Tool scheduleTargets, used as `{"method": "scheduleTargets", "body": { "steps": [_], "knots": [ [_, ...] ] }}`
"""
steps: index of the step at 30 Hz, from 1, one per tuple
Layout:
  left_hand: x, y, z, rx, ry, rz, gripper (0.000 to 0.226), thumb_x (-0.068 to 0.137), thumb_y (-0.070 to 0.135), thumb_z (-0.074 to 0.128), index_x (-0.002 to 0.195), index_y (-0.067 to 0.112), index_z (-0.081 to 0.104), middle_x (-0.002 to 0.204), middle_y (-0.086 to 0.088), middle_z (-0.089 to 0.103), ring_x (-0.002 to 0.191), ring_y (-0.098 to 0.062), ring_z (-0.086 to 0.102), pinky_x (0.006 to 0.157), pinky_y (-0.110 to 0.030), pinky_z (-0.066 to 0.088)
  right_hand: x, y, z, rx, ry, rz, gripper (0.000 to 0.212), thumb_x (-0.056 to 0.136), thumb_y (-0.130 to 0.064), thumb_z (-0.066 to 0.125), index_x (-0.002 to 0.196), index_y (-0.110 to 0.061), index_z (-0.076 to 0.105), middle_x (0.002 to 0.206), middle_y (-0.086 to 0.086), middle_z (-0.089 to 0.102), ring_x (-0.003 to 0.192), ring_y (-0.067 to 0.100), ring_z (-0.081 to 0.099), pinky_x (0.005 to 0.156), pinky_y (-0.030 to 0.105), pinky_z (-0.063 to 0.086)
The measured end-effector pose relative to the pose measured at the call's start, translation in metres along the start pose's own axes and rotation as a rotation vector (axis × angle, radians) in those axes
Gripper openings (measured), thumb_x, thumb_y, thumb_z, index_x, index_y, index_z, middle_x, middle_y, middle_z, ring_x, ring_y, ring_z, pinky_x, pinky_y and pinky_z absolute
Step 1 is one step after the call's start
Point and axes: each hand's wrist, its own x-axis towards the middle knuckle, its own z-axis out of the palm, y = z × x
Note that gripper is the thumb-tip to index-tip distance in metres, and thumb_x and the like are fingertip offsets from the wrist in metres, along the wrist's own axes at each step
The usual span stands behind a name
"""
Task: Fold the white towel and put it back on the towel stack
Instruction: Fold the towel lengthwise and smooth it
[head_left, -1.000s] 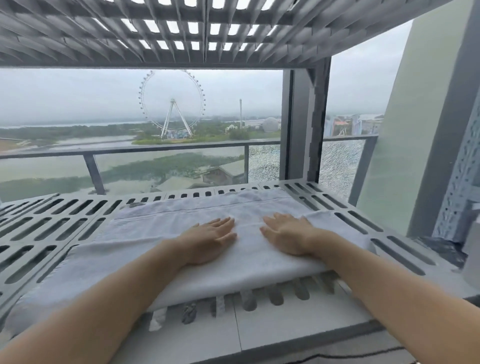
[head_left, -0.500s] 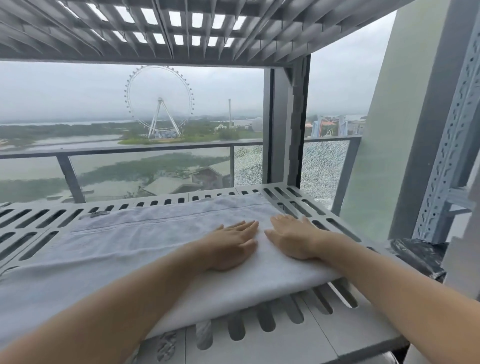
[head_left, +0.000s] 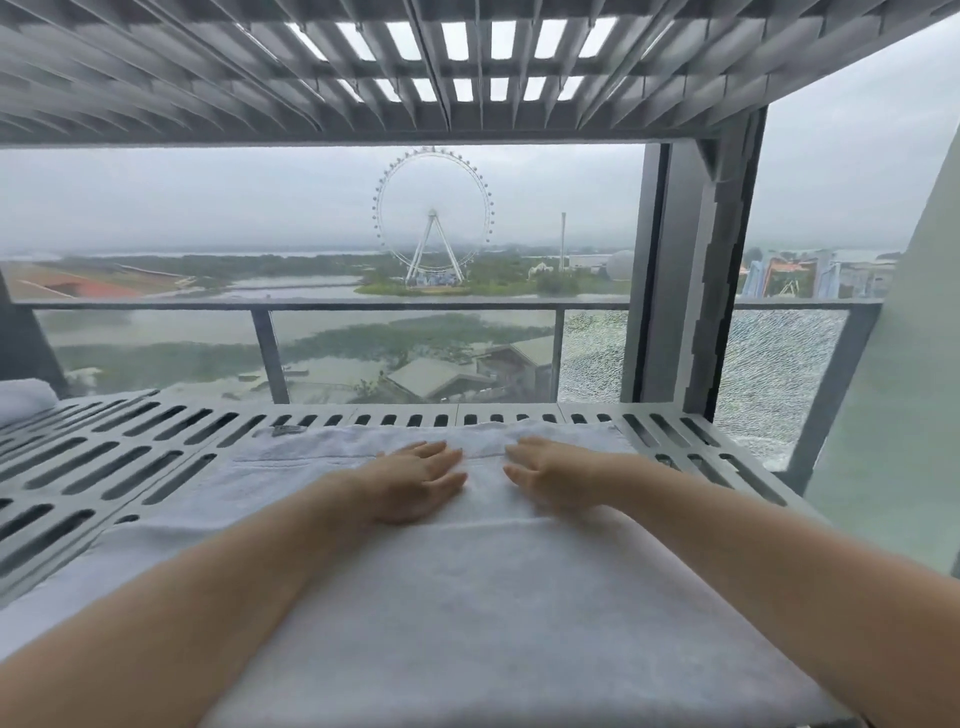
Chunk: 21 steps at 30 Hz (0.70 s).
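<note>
Grey slotted metal shelving (head_left: 130, 457) fills the lower half of the frame, with a second slotted shelf (head_left: 363, 67) overhead and a glass wall behind. Through the glass you see a Ferris wheel (head_left: 432, 228) at centre, water and low buildings, and a balcony railing (head_left: 311, 305) running across the middle. The pane at the right of centre is crazed with cracks (head_left: 592, 358).

Your white towel (head_left: 467, 597) lies spread flat on the shelf, running from the bottom centre of the frame back to just short of the shelf's far edge. It looks folded over on itself, with a seam line showing at the left of centre and a small label (head_left: 284, 429) at its far left corner.

Your left hand (head_left: 415, 480) rests palm down on the towel at centre, fingers flat and together, gripping nothing. Your right hand (head_left: 556, 475) is just beside it to the right, also flat and ungripping, fingers pointing left towards the other hand; it is slightly blurred. A narrow strip of towel separates the two.

At the far left edge a rolled or folded white cloth (head_left: 23, 397) sits on the shelf, only partly in view.
</note>
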Motion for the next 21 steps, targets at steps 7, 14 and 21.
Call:
{"method": "scheduleTargets", "body": {
  "steps": [7, 14, 21],
  "knots": [
    [0.03, -0.042, -0.009, 0.025, 0.019, -0.146, 0.054, 0.094, 0.056, 0.021, 0.145, 0.038, 0.014, 0.157, 0.006, 0.011, 0.145, -0.015, 0.004, 0.116, -0.05, 0.007, 0.067, 0.002, -0.009, -0.013, 0.083, -0.032, 0.038, 0.091, -0.025, 0.043, 0.124, -0.009, 0.05, 0.134, 0.012, 0.05, 0.119, 0.03, 0.049, 0.095, 0.034, 0.039],
    [0.051, -0.044, -0.021, 0.101, 0.151, -0.136, 0.049, 0.094, 0.043, 0.038, 0.139, 0.024, 0.034, 0.145, -0.003, 0.036, 0.136, -0.024, 0.028, 0.114, -0.043, 0.019, 0.096, 0.022, -0.015, 0.1, 0.137, -0.01, 0.063, 0.075, -0.041, 0.067, 0.129, -0.019, 0.045, 0.134, 0.004, 0.051, 0.121, 0.024, 0.048, 0.099, 0.033, 0.04],
    [0.023, -0.045, -0.031, 0.295, 0.418, 0.091, 0.031, 0.095, 0.036, 0.043, 0.118, 0.015, 0.045, 0.118, -0.003, 0.052, 0.104, -0.024, 0.056, 0.071, -0.028, 0.036, 0.089, 0.027, -0.017, 0.116, 0.239, -0.084, 0.057, 0.069, -0.045, 0.071, 0.117, -0.02, 0.055, 0.119, 0.001, 0.057, 0.109, 0.022, 0.054, 0.087, 0.029, 0.043]
  ]
}}
